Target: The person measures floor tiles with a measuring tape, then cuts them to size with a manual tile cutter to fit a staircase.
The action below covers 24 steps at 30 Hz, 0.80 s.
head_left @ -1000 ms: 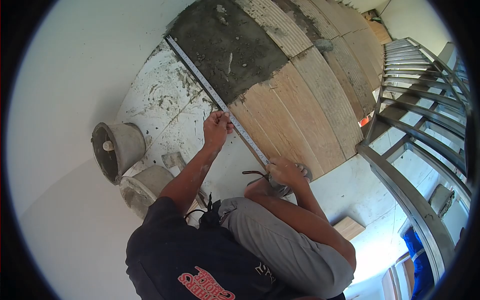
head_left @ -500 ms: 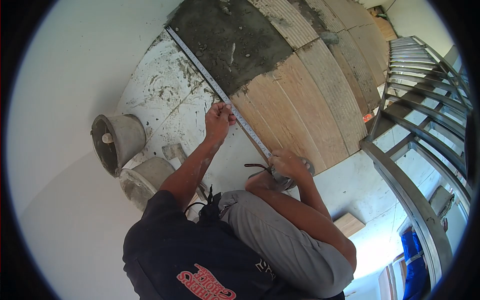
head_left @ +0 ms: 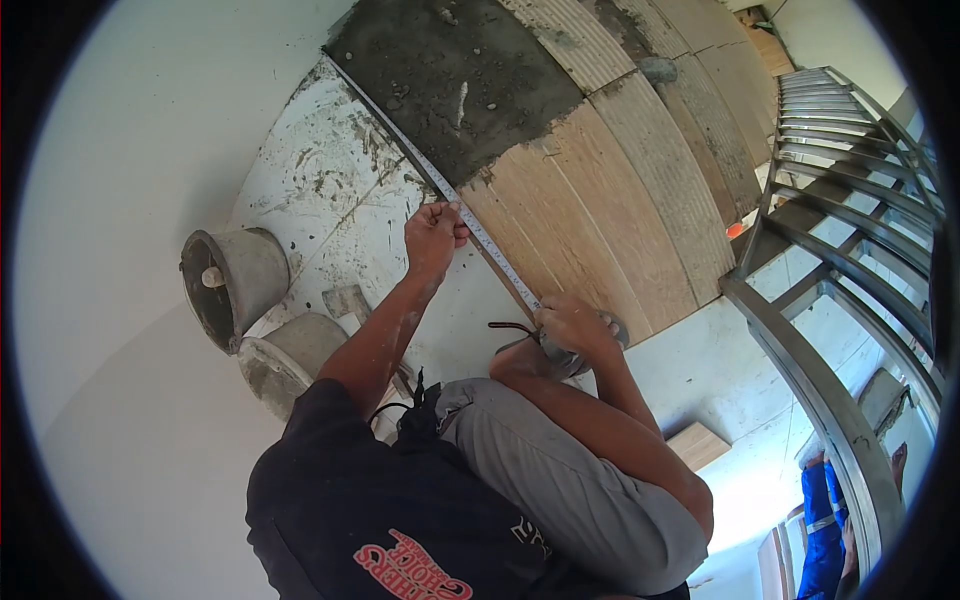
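A measuring tape [head_left: 400, 137] is stretched along the front edge of the wet mortar bed [head_left: 470, 90] and the wood-look tile [head_left: 560, 205]. Its far end reaches the wall corner. My left hand [head_left: 432, 240] pinches the blade near the joint between mortar and tile. At the near end, close to my foot, my right hand [head_left: 572, 325] is closed round the tape; the case is hidden by the fingers.
Two mortar-crusted buckets [head_left: 238, 280] lie tipped by the left wall, a trowel [head_left: 347, 302] beside them. A metal railing [head_left: 800, 330] runs along the right. Below it, a person in blue trousers [head_left: 822, 520] is partly visible. A tile offcut [head_left: 698, 447] lies on the floor.
The tape blade has tilted and its far end shifted slightly left. My left hand has moved a little left; my right hand is nearly still. More of the person below shows.
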Each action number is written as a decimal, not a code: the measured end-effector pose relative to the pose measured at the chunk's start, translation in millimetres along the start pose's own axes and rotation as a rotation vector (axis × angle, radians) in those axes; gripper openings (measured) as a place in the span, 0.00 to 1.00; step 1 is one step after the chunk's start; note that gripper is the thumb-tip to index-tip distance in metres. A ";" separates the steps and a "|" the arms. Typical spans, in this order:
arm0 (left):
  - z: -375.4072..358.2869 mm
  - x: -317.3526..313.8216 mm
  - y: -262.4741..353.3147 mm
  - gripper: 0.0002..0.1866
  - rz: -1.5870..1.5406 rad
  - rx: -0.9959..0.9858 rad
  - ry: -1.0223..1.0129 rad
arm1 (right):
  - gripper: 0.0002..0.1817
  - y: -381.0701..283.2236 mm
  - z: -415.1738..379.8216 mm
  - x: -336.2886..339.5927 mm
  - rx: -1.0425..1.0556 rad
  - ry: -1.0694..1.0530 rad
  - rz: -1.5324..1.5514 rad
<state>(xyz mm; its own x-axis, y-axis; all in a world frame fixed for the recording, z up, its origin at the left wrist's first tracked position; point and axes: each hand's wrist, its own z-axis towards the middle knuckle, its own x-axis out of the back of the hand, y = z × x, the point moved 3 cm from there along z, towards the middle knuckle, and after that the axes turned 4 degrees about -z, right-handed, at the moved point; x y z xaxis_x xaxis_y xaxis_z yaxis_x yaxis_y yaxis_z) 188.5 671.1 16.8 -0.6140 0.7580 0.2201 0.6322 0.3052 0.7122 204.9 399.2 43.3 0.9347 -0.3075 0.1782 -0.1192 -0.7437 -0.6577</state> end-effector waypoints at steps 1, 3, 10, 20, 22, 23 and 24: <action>-0.6 -1.9 2.6 0.14 0.001 0.000 -0.001 | 0.18 2.5 1.3 -1.8 -0.003 0.024 -0.003; -2.4 -1.7 5.1 0.15 0.036 0.012 0.028 | 0.16 4.8 2.8 -4.8 -0.003 0.043 -0.008; -3.4 0.2 5.9 0.14 0.056 -0.004 0.031 | 0.17 13.8 9.1 -3.7 0.137 0.005 0.006; 0.4 2.8 -3.7 0.10 -0.032 -0.041 -0.011 | 0.18 5.1 3.3 2.4 0.001 -0.030 0.052; 0.2 3.3 -3.8 0.10 -0.047 -0.044 -0.020 | 0.18 8.3 3.8 0.4 0.019 -0.021 0.049; 0.3 3.4 -3.7 0.10 -0.044 -0.048 -0.024 | 0.18 9.7 4.0 -0.3 0.037 -0.012 0.044; 0.4 3.9 -3.9 0.10 -0.041 -0.052 -0.026 | 0.18 10.0 3.6 -1.2 0.038 -0.013 0.044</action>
<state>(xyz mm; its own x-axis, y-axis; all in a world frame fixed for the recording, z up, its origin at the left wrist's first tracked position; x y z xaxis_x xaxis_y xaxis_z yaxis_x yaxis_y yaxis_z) 183.9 673.1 14.6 -0.6259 0.7605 0.1727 0.5810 0.3070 0.7538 203.7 394.3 33.9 0.9331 -0.3315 0.1394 -0.1477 -0.7068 -0.6918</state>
